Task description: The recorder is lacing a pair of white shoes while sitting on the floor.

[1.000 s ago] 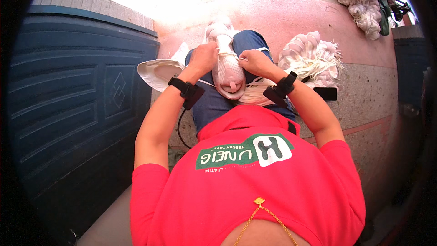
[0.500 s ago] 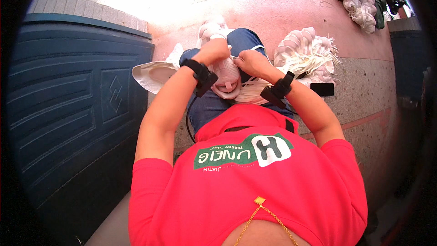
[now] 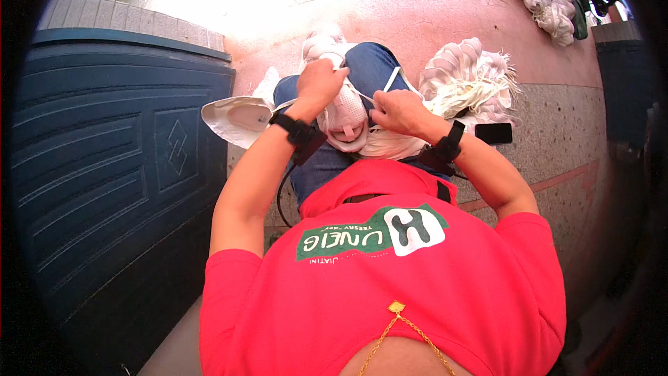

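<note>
A pale pink shoe upper [image 3: 342, 113] lies on my lap, its heel end toward me. My left hand [image 3: 320, 88] is closed over its left side, pinching what looks like the white shoelace; the fingertips are partly hidden. On the right, my right hand [image 3: 402, 113] is closed on a white shoelace [image 3: 393, 79] that stretches taut from the upper and loops over my knee. More loose white laces [image 3: 393, 145] lie on my lap beneath my right wrist. Another pale upper [image 3: 321, 43] sits just beyond my left hand.
To the right lies a bundle of pale uppers [image 3: 456, 69] with white laces, beside a black phone [image 3: 493, 134]. A white hat-like thing [image 3: 236, 117] lies left of my knee, near a dark blue panelled door [image 3: 125, 125]. More bundles [image 3: 550, 7] lie far right.
My hands have drawn apart: the left slightly left, the right to the right and toward me. The lace between the upper and my right hand is now stretched out.
</note>
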Action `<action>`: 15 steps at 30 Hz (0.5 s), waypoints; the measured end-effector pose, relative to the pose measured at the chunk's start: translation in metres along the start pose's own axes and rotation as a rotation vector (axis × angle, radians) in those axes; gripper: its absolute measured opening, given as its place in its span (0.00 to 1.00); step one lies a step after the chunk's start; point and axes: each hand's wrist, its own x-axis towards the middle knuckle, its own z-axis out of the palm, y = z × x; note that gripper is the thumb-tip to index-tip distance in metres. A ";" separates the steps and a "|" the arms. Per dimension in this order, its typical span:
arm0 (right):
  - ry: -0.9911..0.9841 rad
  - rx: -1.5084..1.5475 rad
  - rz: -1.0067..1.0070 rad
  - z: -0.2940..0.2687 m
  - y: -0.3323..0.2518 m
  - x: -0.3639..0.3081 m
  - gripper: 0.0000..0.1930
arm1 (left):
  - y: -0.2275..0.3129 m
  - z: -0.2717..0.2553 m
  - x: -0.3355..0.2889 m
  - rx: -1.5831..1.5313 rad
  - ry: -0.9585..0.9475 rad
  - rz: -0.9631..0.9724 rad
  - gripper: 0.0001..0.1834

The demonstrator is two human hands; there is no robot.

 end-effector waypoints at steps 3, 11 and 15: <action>-0.030 -0.107 -0.099 0.007 -0.007 -0.002 0.15 | -0.023 0.012 -0.013 -0.163 -0.050 0.041 0.20; 0.073 -0.192 -0.055 0.025 -0.003 0.004 0.09 | -0.011 0.026 -0.046 0.081 0.019 0.121 0.16; 0.122 -0.174 -0.034 0.033 -0.001 0.008 0.07 | -0.009 0.033 -0.049 0.210 0.095 0.185 0.14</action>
